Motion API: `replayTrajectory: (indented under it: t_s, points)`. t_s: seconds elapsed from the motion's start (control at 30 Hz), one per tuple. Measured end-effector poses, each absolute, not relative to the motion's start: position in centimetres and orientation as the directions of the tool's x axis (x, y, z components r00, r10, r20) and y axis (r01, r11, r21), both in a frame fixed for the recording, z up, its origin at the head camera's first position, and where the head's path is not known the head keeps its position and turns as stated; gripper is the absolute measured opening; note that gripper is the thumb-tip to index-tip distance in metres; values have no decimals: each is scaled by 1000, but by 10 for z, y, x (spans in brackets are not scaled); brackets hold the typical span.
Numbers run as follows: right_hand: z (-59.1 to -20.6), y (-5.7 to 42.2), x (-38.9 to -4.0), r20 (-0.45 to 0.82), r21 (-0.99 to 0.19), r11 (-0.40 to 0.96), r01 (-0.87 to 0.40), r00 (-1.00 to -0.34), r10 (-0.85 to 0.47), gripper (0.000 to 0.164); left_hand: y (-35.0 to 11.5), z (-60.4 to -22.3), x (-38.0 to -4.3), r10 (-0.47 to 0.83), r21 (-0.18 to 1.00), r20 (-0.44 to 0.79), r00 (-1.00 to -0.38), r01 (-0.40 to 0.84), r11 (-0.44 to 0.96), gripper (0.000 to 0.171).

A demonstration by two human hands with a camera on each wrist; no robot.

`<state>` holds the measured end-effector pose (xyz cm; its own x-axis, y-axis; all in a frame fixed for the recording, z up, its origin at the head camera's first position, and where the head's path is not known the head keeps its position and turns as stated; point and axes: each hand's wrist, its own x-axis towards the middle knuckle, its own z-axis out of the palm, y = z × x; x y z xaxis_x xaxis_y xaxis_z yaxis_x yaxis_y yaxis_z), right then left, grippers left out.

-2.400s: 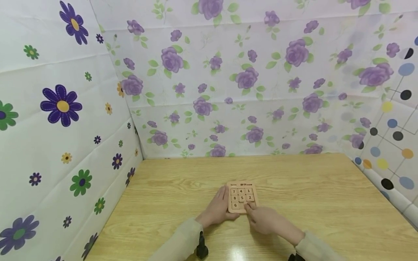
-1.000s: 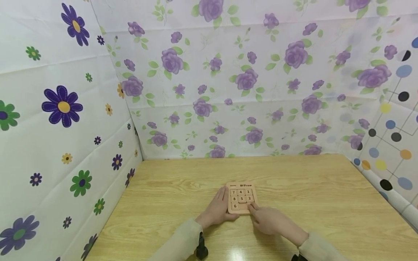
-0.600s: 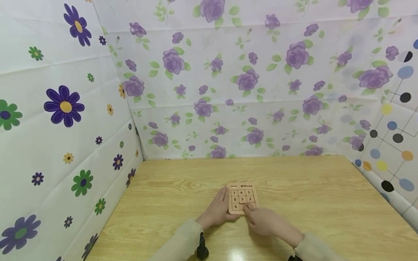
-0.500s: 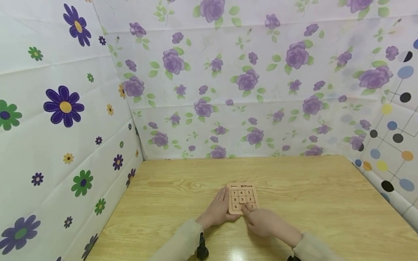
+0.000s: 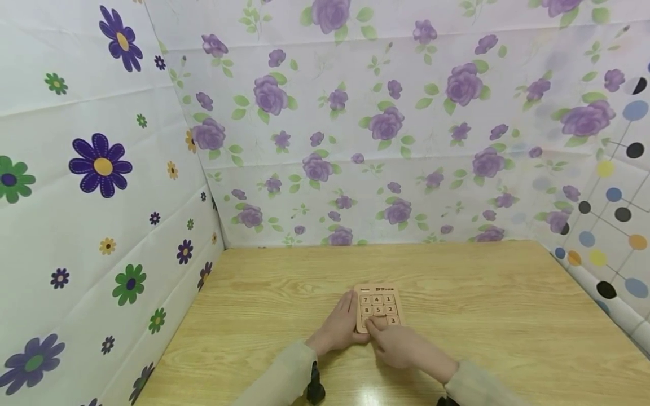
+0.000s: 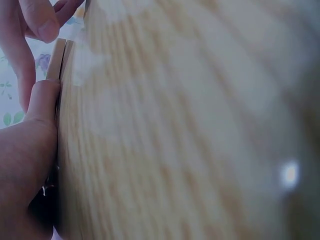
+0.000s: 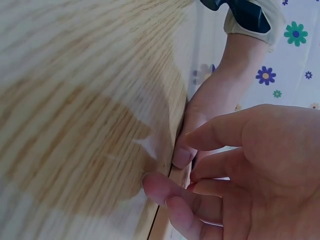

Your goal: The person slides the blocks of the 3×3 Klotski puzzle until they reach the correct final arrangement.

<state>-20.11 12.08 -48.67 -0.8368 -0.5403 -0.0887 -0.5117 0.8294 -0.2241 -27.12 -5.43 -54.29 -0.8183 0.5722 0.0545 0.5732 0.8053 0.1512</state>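
Note:
A wooden number slide puzzle [image 5: 400, 307] lies flat on the table, its tiles reading 7, 4, 1 on top and 8, 5, 2 in the middle row. At the bottom right sits tile 3 [image 5: 393, 320], with a gap to its left. My left hand [image 5: 337, 321] steadies the puzzle, fingers along its left side and thumb at the near edge. With its fingertips, my right hand [image 5: 401, 344] touches the bottom-left tile, whose number is covered. In the right wrist view, the right hand's fingers [image 7: 200, 205] are loosely bent and grip nothing.
The wood-grain table [image 5: 284, 282] extends around the puzzle on all sides. Behind it hangs a cloth with purple flowers [image 5: 386, 123]. A daisy-patterned cloth [image 5: 101, 225] borders the left and a dotted one [image 5: 622, 214] the right.
My right hand has moved left along the bottom row, from the right corner to the left tile. Tile 3 is now uncovered and the 6 is hidden. The left hand stays put.

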Motion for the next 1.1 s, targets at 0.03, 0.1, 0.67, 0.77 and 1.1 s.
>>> replayTrajectory:
  t_s: [0.03, 0.1, 0.67, 0.77, 1.1]
  points:
    - [-486, 120, -201, -87, -224, 827, -515, -835, -543, 53, -54, -543, -271, 572, 152, 51, -819, 572, 806, 109]
    - [-485, 118, -201, -82, -221, 821, -526, -829, -553, 53, -55, -543, -272, 572, 153, 48, -819, 572, 806, 109]
    - [-486, 120, -200, -78, -204, 825, -526, -832, -550, 52, -54, -543, -271, 576, 118, 79, -814, 581, 805, 108]
    - [-487, 122, -200, -74, -191, 824, -533, -830, -553, 51, -54, -543, -271, 577, 116, 84, -812, 583, 804, 108]
    - [-486, 128, -198, -73, -188, 830, -525, -835, -545, 49, -54, -542, -271, 573, 189, 85, -815, 578, 794, 110]
